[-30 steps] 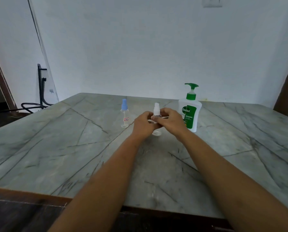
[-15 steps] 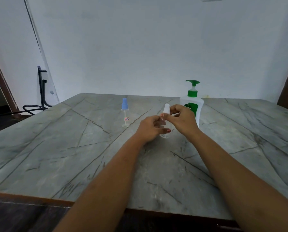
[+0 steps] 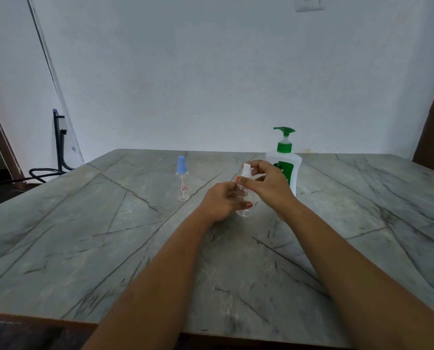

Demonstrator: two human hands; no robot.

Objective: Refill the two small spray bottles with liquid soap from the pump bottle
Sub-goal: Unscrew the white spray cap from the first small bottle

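Observation:
A small clear spray bottle with a white spray top (image 3: 246, 173) stands at the middle of the marble table (image 3: 110, 236). My left hand (image 3: 223, 200) grips its clear body from the left. My right hand (image 3: 268, 183) pinches the white top from the right, fingers curled round it. A second small clear spray bottle with a blue top (image 3: 182, 180) stands alone to the left, untouched. The white pump bottle with a green pump and green label (image 3: 285, 160) stands upright just behind my right hand, partly hidden by it.
A white wall runs along the table's far edge. Black cables and a dark metal stand (image 3: 58, 147) sit on the floor past the table's left corner. The table's wooden front edge (image 3: 34, 318) is near me.
Both hands have stayed on the white-topped bottle. The bottle and hands sit slightly further right, closer in front of the pump bottle, than a second ago.

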